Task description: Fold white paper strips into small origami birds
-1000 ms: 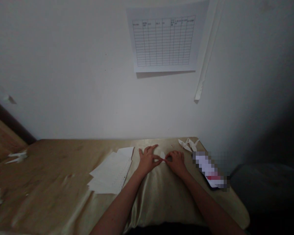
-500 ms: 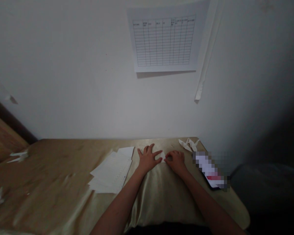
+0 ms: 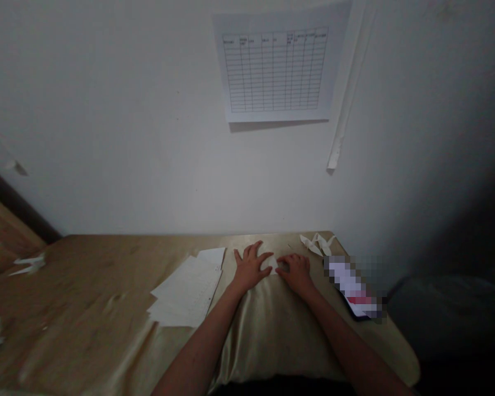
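Note:
A small folded piece of white paper [image 3: 273, 265] lies on the cloth-covered table between my two hands. My left hand [image 3: 248, 269] has its fingers spread, with the thumb and index fingertips touching the paper's left side. From the other side, my right hand [image 3: 297, 272] curls its fingers, its thumb and index fingertip holding the right edge of the paper. The finer folds are too small to make out. Left of my left hand, a fanned stack of white paper sheets [image 3: 185, 294] rests on the cloth.
Folded white paper shapes [image 3: 317, 243] lie at the back right, beside a phone [image 3: 355, 294] with a blurred screen. More folded paper pieces [image 3: 29, 264] sit at the far left. A printed table sheet [image 3: 277, 71] hangs on the wall behind the gold-brown tablecloth [image 3: 86, 297].
My right thumb and index fingertip have moved slightly apart at the paper's edge. My left hand has shifted very little. The paper stays in place between them.

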`<state>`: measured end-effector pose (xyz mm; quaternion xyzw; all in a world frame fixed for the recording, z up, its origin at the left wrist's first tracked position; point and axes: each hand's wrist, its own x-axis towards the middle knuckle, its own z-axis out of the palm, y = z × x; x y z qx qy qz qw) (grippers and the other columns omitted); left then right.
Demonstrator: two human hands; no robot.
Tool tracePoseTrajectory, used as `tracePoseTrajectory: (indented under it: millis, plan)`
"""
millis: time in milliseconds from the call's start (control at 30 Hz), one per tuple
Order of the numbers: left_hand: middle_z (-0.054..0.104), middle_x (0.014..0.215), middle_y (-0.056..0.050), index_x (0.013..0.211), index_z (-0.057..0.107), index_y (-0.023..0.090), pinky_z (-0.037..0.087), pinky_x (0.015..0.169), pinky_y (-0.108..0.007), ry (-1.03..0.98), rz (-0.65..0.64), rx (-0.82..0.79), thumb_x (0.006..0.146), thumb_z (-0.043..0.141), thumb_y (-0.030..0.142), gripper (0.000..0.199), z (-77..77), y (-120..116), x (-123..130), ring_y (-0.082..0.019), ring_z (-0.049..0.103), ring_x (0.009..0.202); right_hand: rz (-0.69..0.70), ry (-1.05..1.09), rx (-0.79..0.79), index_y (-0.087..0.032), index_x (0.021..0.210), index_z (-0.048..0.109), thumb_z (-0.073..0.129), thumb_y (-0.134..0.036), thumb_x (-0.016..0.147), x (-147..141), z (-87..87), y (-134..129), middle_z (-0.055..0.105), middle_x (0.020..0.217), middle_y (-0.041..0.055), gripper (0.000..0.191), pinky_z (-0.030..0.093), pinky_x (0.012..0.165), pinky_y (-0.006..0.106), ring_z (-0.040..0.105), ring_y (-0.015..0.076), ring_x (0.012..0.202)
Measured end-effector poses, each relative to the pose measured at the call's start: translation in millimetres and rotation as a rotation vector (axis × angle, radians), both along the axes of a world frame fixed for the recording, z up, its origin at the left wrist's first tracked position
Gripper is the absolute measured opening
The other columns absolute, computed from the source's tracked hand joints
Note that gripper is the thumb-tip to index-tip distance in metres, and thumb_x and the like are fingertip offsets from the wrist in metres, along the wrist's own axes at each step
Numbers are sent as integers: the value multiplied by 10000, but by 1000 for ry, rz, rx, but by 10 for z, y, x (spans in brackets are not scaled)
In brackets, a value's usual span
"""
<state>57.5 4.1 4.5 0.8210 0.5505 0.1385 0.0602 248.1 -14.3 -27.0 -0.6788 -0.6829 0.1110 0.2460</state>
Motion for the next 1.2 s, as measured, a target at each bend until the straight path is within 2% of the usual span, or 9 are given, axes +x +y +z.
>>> tracePoseTrajectory:
  millis: [233,400,567,700,767,867,933,1067,1200]
  plan:
    - [395,1713,-60,1395,662,455,105,1203,-846,-106,-20,3,908,789,385,508,2,10,-29,-368,356,1545,27,-6,11,-345,1216,793,751,-366,914,4,16,-24,725,1233,79,306,304,1172,519,577,306,1244]
    - [473,1660,-33,1348,688,465,116,1219,-819,-178,-55,-33,904,798,332,477,8,10,-35,-339,383,1523,34,-10,28,-358,1217,793,756,-339,911,-4,36,-42,733,1230,81,309,313,1149,511,586,309,1228]
    - [495,1642,-21,1300,725,467,152,1230,-792,-222,-79,-54,896,813,316,440,23,1,-29,-346,396,1509,40,3,21,-334,1204,793,764,-340,905,-4,69,-40,727,1240,86,300,305,1147,495,579,309,1235]
    - [528,1614,-44,1339,706,439,161,1248,-759,-251,-44,-55,863,854,330,510,9,-4,-33,-332,420,1498,60,21,-2,-316,1163,784,754,-307,899,-2,110,-41,720,1244,68,266,285,1153,505,567,301,1253]
    - [546,1597,-56,1277,743,393,152,1258,-748,-270,-15,-53,846,872,332,453,1,-16,-37,-325,434,1493,67,32,2,-311,1130,779,745,-291,895,-4,129,-50,719,1257,57,238,271,1160,511,557,299,1270]
    - [563,1583,-50,1025,817,321,128,1265,-745,-270,3,-41,821,895,309,218,9,-46,-44,-328,439,1493,79,54,22,-301,1082,770,734,-258,887,-10,137,-64,727,1266,44,204,280,1157,496,557,291,1273]
    - [570,1578,-41,914,822,299,112,1263,-753,-266,-5,-35,809,902,279,134,26,-67,-47,-335,437,1495,91,70,40,-302,1095,765,726,-227,880,-11,125,-64,738,1272,36,231,296,1150,483,562,286,1276]
    - [586,1564,-38,852,825,294,115,1256,-765,-269,-9,-22,816,883,222,100,51,-90,-45,-342,442,1490,128,103,84,-296,1114,786,734,-206,858,5,95,-33,749,1298,38,276,326,1144,472,573,281,1273]
    - [594,1554,-36,857,829,304,123,1252,-771,-279,-8,-14,836,859,221,91,35,-86,-39,-341,456,1474,212,132,134,-250,898,807,747,-189,822,47,117,0,773,1240,53,115,374,1115,435,603,260,1227]
